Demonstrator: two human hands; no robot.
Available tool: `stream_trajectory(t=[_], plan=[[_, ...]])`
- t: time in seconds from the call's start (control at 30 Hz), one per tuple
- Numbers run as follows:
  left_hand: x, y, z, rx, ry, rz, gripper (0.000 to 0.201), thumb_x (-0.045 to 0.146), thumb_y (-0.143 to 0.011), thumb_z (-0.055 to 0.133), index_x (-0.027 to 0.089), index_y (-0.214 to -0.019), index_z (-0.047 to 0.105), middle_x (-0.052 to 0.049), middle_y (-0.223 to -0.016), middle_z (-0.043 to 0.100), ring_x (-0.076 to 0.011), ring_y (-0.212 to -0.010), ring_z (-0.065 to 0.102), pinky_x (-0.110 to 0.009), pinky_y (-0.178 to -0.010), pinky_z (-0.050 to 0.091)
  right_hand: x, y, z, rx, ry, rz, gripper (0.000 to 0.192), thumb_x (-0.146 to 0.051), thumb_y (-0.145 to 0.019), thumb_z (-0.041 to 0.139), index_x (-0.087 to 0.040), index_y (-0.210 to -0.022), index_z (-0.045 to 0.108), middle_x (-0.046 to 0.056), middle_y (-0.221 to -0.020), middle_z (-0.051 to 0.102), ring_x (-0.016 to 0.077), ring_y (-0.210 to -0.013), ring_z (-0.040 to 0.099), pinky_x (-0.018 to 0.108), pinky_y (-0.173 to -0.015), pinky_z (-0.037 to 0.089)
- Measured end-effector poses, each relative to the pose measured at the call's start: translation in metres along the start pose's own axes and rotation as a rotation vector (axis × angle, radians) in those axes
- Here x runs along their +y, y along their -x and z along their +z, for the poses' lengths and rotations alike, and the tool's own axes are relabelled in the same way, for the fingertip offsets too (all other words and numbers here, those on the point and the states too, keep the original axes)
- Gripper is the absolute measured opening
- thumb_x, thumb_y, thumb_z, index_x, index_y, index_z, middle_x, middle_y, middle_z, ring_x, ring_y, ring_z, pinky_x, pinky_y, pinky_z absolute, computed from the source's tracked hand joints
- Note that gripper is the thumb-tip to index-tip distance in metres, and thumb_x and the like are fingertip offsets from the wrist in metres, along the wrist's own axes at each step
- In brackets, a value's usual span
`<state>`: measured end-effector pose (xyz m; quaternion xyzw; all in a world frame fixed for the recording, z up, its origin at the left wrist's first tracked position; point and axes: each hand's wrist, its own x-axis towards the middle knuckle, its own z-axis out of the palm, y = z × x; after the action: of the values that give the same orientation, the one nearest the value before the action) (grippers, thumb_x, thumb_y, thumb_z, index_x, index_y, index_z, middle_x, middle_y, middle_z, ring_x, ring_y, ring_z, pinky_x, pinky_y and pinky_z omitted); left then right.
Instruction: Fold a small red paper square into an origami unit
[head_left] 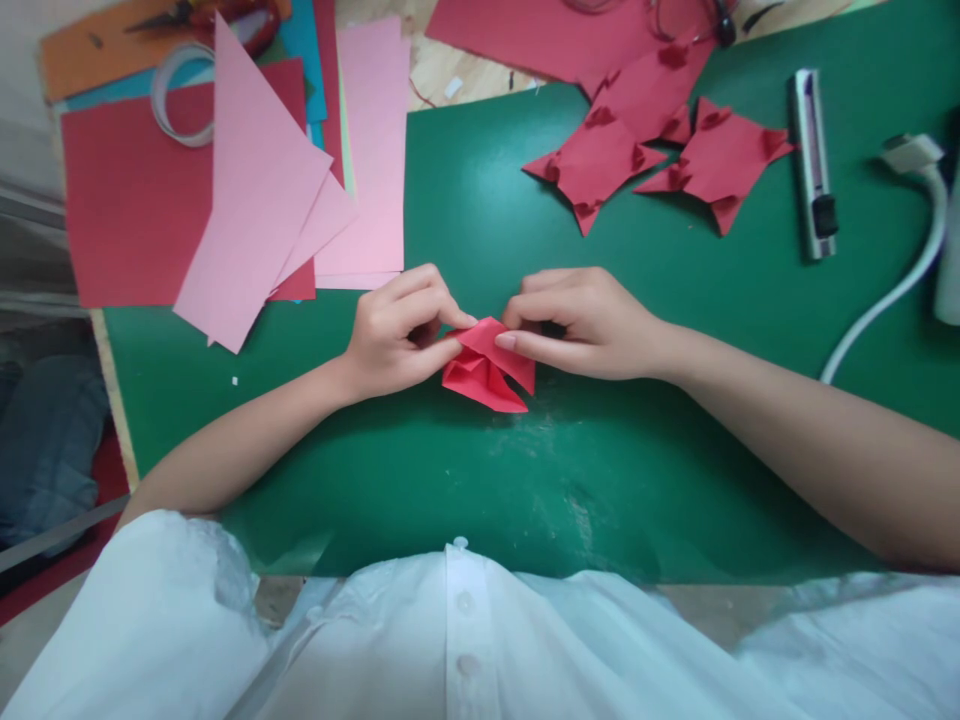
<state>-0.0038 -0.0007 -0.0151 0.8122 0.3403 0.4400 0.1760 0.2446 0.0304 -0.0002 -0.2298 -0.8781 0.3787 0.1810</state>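
Left hand and right hand both pinch the red paper mid-desk, at the clock's centre; it looks part-folded, while folded shapes toward one o'clock seem finished.

Papercraft workspace, likely. Green counter; coloured paper sheets and tape roll at ten o'clock, folded red shapes at one, cutter at two.

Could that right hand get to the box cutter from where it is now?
Probably yes: only low red folded shapes lie near the path from the right hand to the box cutter, though it would likely need to release the pinched paper first.
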Motion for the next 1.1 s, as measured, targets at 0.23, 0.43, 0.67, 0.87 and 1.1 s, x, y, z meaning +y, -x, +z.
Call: stream_trajectory(t=[0.23, 0.43, 0.67, 0.87, 1.1], plan=[[0.0008, 0.0003, -0.0011, -0.033, 0.058, 0.020, 0.016, 0.035, -0.101, 0.064, 0.023, -0.092, 0.070, 0.001, -0.071, 0.066, -0.0104, -0.060, 0.058, -0.027, -0.054, 0.043, 0.0001, 0.0002, -0.0002, -0.015, 0.003, 0.015, 0.042, -0.047, -0.112, 0.043, -0.020, -0.088, 0.065, 0.000, -0.072, 0.059, 0.0129, -0.071, 0.055, 0.028, -0.071, 0.040], [0.0030, -0.0010, -0.0053, -0.085, 0.158, -0.003, 0.013, 0.036, -0.102, 0.064, 0.026, -0.096, 0.070, 0.000, -0.073, 0.068, -0.0118, -0.060, 0.057, -0.030, -0.056, 0.043, 0.0001, 0.0000, -0.0005, -0.002, -0.015, 0.005, 0.041, -0.046, -0.112, 0.045, -0.020, -0.087, 0.065, 0.000, -0.071, 0.058, 0.0118, -0.069, 0.054, 0.027, -0.069, 0.039], [0.0014, -0.0005, -0.0052, -0.097, 0.144, -0.026, 0.018, 0.041, -0.103, 0.062, 0.026, -0.097, 0.071, -0.001, -0.070, 0.065, -0.0125, -0.060, 0.058, -0.030, -0.056, 0.044, -0.0002, 0.0001, -0.0004, -0.008, -0.009, 0.012, 0.043, -0.048, -0.112, 0.044, -0.020, -0.088, 0.065, 0.000, -0.070, 0.058, 0.0124, -0.069, 0.053, 0.028, -0.068, 0.039], [-0.0002, 0.0014, -0.0055, -0.164, 0.105, -0.068, 0.030, 0.048, -0.105, 0.056, 0.025, -0.097, 0.074, -0.004, -0.073, 0.070, -0.0124, -0.060, 0.058, -0.029, -0.053, 0.045, -0.0005, 0.0000, 0.0002, -0.014, 0.019, 0.003, 0.045, -0.049, -0.113, 0.042, -0.020, -0.088, 0.065, 0.001, -0.070, 0.057, 0.0130, -0.069, 0.053, 0.028, -0.069, 0.039], [0.0016, -0.0022, -0.0056, -0.161, 0.141, -0.047, 0.017, 0.033, -0.101, 0.061, 0.022, -0.095, 0.073, -0.002, -0.074, 0.072, -0.0104, -0.060, 0.059, -0.025, -0.053, 0.044, 0.0004, 0.0007, 0.0009, -0.003, 0.011, -0.009, 0.043, -0.047, -0.113, 0.043, -0.020, -0.089, 0.065, 0.000, -0.070, 0.058, 0.0122, -0.069, 0.054, 0.028, -0.069, 0.038]])
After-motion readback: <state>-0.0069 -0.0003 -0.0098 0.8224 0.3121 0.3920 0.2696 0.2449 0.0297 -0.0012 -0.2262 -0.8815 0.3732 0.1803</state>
